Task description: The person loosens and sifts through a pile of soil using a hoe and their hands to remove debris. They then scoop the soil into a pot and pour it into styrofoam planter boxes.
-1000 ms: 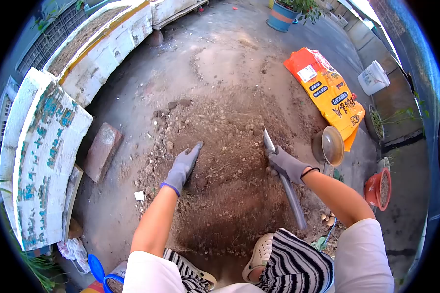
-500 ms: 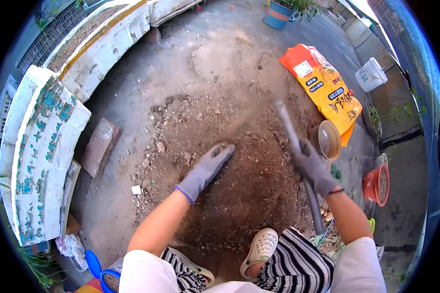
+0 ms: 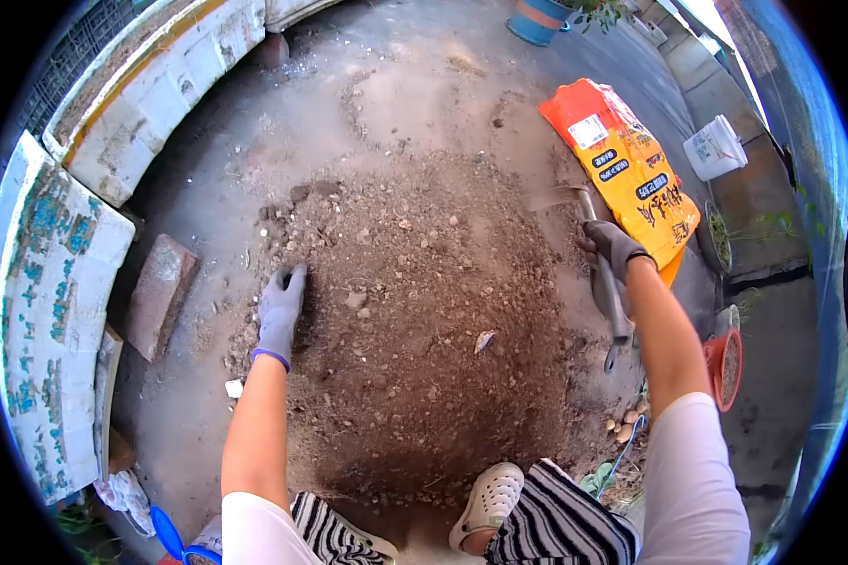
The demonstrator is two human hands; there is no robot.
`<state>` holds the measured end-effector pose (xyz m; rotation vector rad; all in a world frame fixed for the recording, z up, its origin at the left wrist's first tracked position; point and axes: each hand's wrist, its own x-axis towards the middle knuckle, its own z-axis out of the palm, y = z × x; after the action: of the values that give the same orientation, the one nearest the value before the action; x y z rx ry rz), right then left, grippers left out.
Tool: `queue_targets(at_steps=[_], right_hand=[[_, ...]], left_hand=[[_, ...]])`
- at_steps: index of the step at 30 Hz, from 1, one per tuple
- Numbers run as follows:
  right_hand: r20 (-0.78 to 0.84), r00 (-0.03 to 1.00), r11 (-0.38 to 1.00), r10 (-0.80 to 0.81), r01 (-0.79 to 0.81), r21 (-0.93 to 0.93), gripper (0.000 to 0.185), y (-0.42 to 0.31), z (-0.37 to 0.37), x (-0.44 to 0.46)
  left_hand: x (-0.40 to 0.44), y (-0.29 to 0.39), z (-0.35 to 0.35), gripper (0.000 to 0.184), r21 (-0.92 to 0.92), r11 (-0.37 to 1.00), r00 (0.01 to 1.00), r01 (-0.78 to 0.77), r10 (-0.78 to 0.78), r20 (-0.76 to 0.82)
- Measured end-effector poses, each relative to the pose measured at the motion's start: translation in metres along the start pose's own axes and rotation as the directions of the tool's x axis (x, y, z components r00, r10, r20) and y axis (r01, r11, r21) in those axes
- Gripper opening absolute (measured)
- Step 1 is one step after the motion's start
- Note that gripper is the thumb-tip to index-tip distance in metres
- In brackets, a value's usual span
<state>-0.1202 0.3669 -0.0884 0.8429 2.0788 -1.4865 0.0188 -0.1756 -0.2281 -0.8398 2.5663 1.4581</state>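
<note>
A broad patch of loose brown soil (image 3: pixel 424 311) with small clods covers the ground before me. My left hand (image 3: pixel 281 306), in a grey glove with a purple cuff, rests at the soil's left edge, its fingers apart and holding nothing. At the right edge, my right hand (image 3: pixel 612 247), gloved too, is wrapped round the grey handle of a tool (image 3: pixel 615 306). The tool's thin, flat blade lies beyond the hand, to the upper left, against the soil. Beside that hand is an orange and yellow bag (image 3: pixel 627 165); a metal bowl is mostly hidden behind the hand and handle.
White foam planters (image 3: pixel 57 311) and a brick (image 3: pixel 162 297) stand on the left. On the right are a white bucket (image 3: pixel 715 149) and a red pot (image 3: pixel 724 369). A blue pot (image 3: pixel 537 21) stands at the far side. My shoe (image 3: pixel 492 499) is at the soil's near edge.
My left hand has moved left, away from the middle of the soil. My right hand has carried the tool up and right toward the bag. The view has shifted slightly.
</note>
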Motion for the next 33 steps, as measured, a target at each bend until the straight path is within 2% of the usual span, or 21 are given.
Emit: queue_targets(at_steps=[2, 3, 5, 7, 9, 11, 13, 15, 17, 18, 20, 21, 23, 24, 25, 26, 27, 29, 31, 32, 33], right_hand=[[0.278, 0.951, 0.99, 0.136, -0.122, -0.068, 0.012, -0.007, -0.012, -0.003], [0.273, 0.951, 0.989, 0.141, -0.126, -0.074, 0.012, -0.013, -0.008, -0.012], [0.186, 0.948, 0.825, 0.258, -0.116, -0.553, 0.016, -0.021, 0.011, -0.029], [0.252, 0.902, 0.802, 0.351, -0.151, -0.578, 0.02, -0.023, 0.031, -0.05], [0.106, 0.902, 0.7, 0.419, -0.247, -0.67, 0.02, -0.025, 0.056, -0.087], [0.24, 0.814, 0.802, 0.53, -0.389, -0.453, 0.017, 0.011, 0.044, -0.063], [0.342, 0.772, 0.822, 0.536, -0.385, -0.42, 0.017, -0.001, 0.079, -0.106], [0.438, 0.795, 0.584, 0.419, 0.134, -0.801, 0.02, 0.01, 0.096, -0.107], [0.432, 0.842, 0.607, 0.323, 0.166, -0.778, 0.026, 0.038, 0.096, -0.095], [0.522, 0.817, 0.47, 0.244, 0.371, -0.801, 0.026, 0.034, 0.103, -0.11], [0.569, 0.794, 0.294, 0.216, 0.502, -0.813, 0.025, 0.017, 0.121, -0.15], [0.567, 0.796, 0.287, 0.213, 0.503, -0.815, 0.025, 0.017, 0.13, -0.157], [0.394, 0.868, 0.716, 0.302, 0.066, -0.695, 0.022, 0.025, 0.136, -0.173], [0.678, 0.717, 0.324, 0.162, 0.61, -0.723, 0.019, 0.025, 0.135, -0.174], [0.674, 0.721, 0.325, 0.159, 0.607, -0.726, 0.019, 0.033, 0.136, -0.18], [0.51, 0.829, 0.598, 0.228, 0.295, -0.746, 0.017, 0.044, 0.142, -0.187], [0.348, 0.87, 0.776, 0.349, -0.06, -0.628, 0.015, 0.046, 0.147, -0.196], [0.381, 0.861, 0.687, 0.338, 0.051, -0.725, 0.008, 0.035, 0.15, -0.218], [0.26, 0.937, 0.9, 0.234, -0.108, -0.422, 0.015, 0.021, 0.161, -0.255], [0.315, 0.917, 0.901, 0.244, -0.095, -0.422, 0.028, 0.027, 0.152, -0.248], [0.316, 0.916, 0.901, 0.247, -0.097, -0.422, 0.028, 0.022, 0.148, -0.255]], left_hand=[[-0.004, 0.021, 0.004, 0.073, 0.09, 0.995, 0.999, 0.039, -0.04, 0.01], [-0.002, 0.028, 0.006, 0.075, 0.181, 0.982, 0.998, 0.058, -0.059, 0.003], [0.0, 0.029, 0.006, 0.079, 0.127, 0.989, 0.997, 0.073, -0.076, 0.024], [-0.008, 0.04, -0.001, 0.08, 0.142, 0.982, 0.983, 0.126, -0.143, 0.117], [-0.008, 0.041, 0.001, 0.084, 0.232, 0.968, 0.973, 0.099, -0.144, 0.183], [-0.011, 0.042, -0.003, 0.091, 0.195, 0.974, 0.926, 0.112, -0.173, 0.335], [-0.021, 0.04, 0.009, 0.096, 0.157, 0.981, 0.935, 0.117, -0.162, 0.316], [-0.046, 0.058, 0.012, 0.11, 0.218, 0.972, 0.947, 0.092, -0.153, 0.284], [-0.055, 0.061, 0.014, 0.111, 0.226, 0.966, 0.934, 0.121, -0.188, 0.303], [-0.059, 0.063, 0.015, 0.11, 0.191, 0.976, 0.931, 0.103, -0.162, 0.328], [-0.075, 0.074, 0.013, 0.11, 0.188, 0.977, 0.923, 0.099, -0.16, 0.35], [-0.079, 0.077, 0.012, 0.109, 0.172, 0.98, 0.907, 0.1, -0.161, 0.389], [-0.085, 0.08, 0.012, 0.109, 0.151, 0.983, 0.889, 0.1, -0.157, 0.431], [-0.088, 0.081, 0.015, 0.108, 0.111, 0.987, 0.879, 0.117, -0.155, 0.45], [-0.091, 0.08, 0.018, 0.107, 0.074, 0.988, 0.869, 0.134, -0.153, 0.471], [-0.09, 0.072, 0.023, 0.107, 0.074, 0.989, 0.87, 0.132, -0.151, 0.47], [-0.087, 0.062, 0.033, 0.104, -0.053, 0.988, 0.839, 0.144, -0.094, 0.536], [-0.084, 0.053, 0.042, 0.102, -0.177, 0.971, 0.805, 0.162, -0.026, 0.592], [-0.086, 0.051, 0.045, 0.096, -0.328, 0.928, 0.788, 0.177, 0.066, 0.612], [-0.091, 0.049, 0.045, 0.096, -0.325, 0.928, 0.788, 0.181, 0.061, 0.612], [-0.095, 0.05, 0.046, 0.094, -0.348, 0.935, 0.797, 0.072, 0.156, 0.584]])
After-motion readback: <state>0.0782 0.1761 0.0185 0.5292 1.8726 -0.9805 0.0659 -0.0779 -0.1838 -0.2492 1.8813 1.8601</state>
